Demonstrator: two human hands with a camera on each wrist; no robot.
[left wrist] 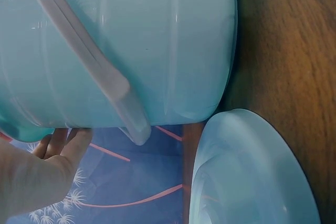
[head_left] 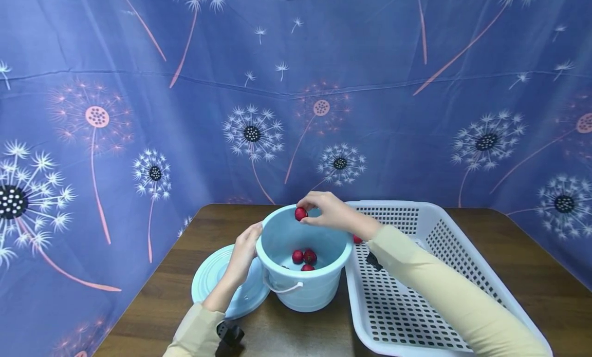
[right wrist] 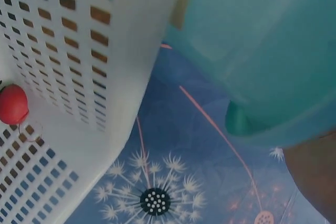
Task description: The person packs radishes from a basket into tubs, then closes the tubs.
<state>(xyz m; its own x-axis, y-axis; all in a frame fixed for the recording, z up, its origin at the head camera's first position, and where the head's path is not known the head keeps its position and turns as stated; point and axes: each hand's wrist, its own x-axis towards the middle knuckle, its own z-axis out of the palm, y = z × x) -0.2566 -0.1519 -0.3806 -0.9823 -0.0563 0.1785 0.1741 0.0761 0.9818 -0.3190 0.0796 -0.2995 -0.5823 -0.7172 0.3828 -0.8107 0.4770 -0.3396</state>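
A light blue bucket point(head_left: 305, 291) stands upright with its white handle point(left wrist: 84, 51) hanging down along its side. Several radishes point(head_left: 310, 256) lie on its bottom. Above the far part of the bucket's mouth, my right hand point(head_left: 327, 211) pinches a red radish point(head_left: 300, 214) between thumb and fingers. My left hand point(head_left: 245, 250) grips the bucket at the left of its rim, its fingers point(left wrist: 76, 142) against the outer wall in the left wrist view. Another radish point(right wrist: 13, 104), with a thin root, lies in the white basket point(right wrist: 131, 72); my right forearm reaches across that basket.
The round blue lid point(head_left: 205, 285) lies on the wooden table point(head_left: 287, 336) left of the bucket, partly behind my left arm. The perforated basket stands close by the bucket's right side. A blue dandelion-print cloth point(head_left: 296, 49) hangs behind the table.
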